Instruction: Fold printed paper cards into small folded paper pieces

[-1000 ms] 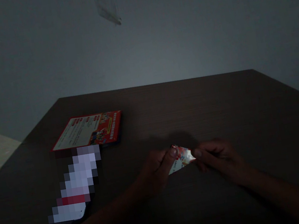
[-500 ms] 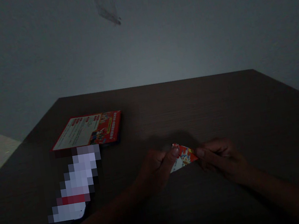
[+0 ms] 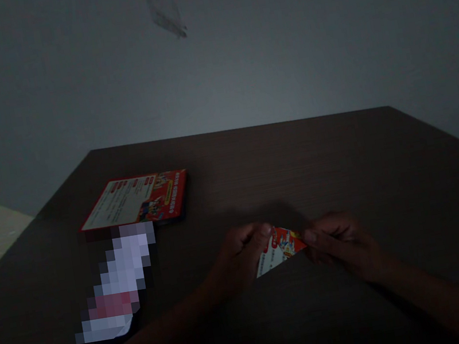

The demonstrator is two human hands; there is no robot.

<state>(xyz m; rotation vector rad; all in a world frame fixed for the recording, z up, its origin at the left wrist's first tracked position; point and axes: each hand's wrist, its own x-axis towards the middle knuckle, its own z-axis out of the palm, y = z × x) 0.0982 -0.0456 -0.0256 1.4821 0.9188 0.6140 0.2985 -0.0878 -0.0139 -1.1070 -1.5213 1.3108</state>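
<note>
Red and white card (image 3: 282,249), printed, slanted

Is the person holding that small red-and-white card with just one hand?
No, the left hand grips one end of the red-and-white card while the right hand pinches the other.

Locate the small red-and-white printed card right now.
In the head view, the red-and-white printed card is just right of centre in the lower half, held between the left hand and the right hand over the dark tabletop.
</note>
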